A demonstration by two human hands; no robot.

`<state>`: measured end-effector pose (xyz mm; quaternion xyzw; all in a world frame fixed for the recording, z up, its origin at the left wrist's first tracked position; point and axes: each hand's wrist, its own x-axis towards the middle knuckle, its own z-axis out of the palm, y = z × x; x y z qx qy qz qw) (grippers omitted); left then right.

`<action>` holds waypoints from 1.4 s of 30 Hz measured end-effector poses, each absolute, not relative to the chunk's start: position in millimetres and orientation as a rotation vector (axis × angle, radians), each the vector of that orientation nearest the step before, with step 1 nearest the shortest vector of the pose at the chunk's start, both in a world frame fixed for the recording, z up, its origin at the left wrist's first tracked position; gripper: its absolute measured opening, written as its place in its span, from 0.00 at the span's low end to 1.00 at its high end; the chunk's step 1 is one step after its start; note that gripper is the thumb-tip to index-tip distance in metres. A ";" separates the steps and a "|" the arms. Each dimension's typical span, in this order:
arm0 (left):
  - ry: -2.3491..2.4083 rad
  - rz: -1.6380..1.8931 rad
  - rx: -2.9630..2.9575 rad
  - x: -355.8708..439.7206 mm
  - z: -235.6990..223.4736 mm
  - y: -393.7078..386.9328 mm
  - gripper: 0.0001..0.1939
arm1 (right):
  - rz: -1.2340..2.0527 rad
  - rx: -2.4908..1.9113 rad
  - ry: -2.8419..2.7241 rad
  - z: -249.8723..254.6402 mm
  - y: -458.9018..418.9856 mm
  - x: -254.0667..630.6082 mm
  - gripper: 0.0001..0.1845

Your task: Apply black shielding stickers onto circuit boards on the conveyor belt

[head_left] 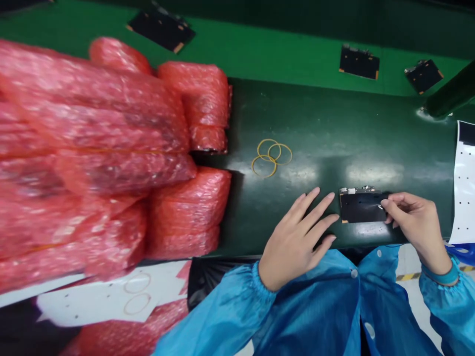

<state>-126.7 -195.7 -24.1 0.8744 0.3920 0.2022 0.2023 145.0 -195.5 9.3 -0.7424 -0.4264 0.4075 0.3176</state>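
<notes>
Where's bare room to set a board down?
Bare dark green mat stretches above the black circuit board, between the rubber bands and the white dotted sheet. A narrower strip borders the red bubble-wrap packs. Crowded: the left, under those packs, and the board, between your left hand and right hand.

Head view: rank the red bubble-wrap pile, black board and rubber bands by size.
1. Red bubble-wrap pile
2. Black board and rubber bands: they look alike in size, so unranked.
</notes>
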 end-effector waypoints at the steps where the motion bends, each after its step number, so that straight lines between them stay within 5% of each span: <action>1: 1.089 0.565 2.437 -126.5 -23.5 -195.6 0.16 | 1.069 -1.963 -1.129 10.3 -195.5 145.6 0.18; 13: 1.091 0.627 2.250 -126.7 -16.8 -194.5 0.16 | 1.077 -1.953 -1.125 21.5 -193.8 143.5 0.16; 19: 1.079 0.624 2.154 -96.1 -11.5 -178.7 0.40 | 0.889 -1.906 -1.320 26.9 -206.5 142.7 0.13; 24: 1.037 0.598 2.106 -89.2 -13.3 -168.7 0.45 | 0.551 -1.797 -1.511 41.1 -223.7 143.7 0.08; 34: 1.155 0.728 1.506 -95.4 11.7 -172.1 0.11 | 0.690 -1.784 -1.369 28.3 -216.8 124.8 0.11; 42: 1.204 0.793 1.442 -85.1 8.6 -174.9 0.08 | 0.722 -1.833 -1.346 27.3 -217.0 130.7 0.08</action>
